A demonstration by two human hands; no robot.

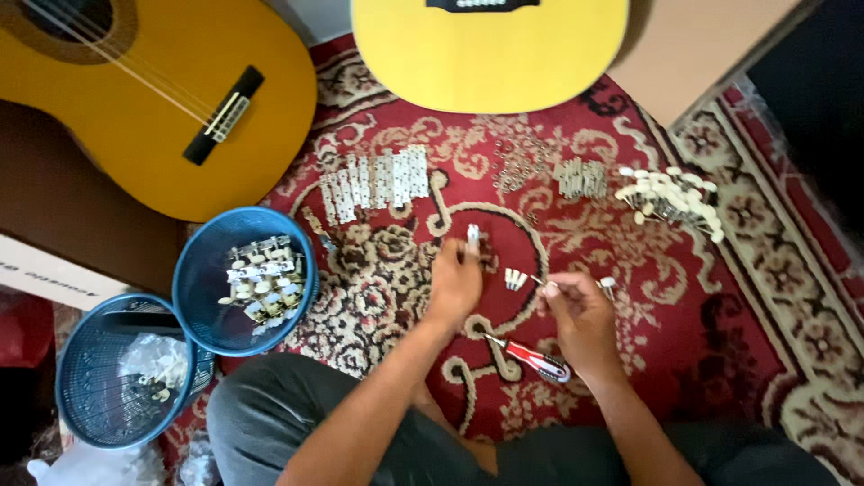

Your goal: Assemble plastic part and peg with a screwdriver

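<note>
My left hand [455, 281] rests low over the red patterned carpet [720, 360], fingers closed on a small white tuner plate [472, 235]. My right hand [580, 310] is beside it, pinching a thin metal pin [540, 281]. Between the hands lie a few small white parts [515, 279]. A red-handled screwdriver [533, 358] lies on the carpet under my right wrist. Rows of white tuner plates [376, 183] are lined up further out.
Two blue mesh baskets stand at the left: one [196, 270] holds assembled tuners, the other [81, 396] holds white plastic bags. Two yellow guitars [144, 117] [490, 63] lie at the far side. Small metal pieces [517, 162], a metal cluster [580, 177] and cream knobs [670, 198] lie in piles.
</note>
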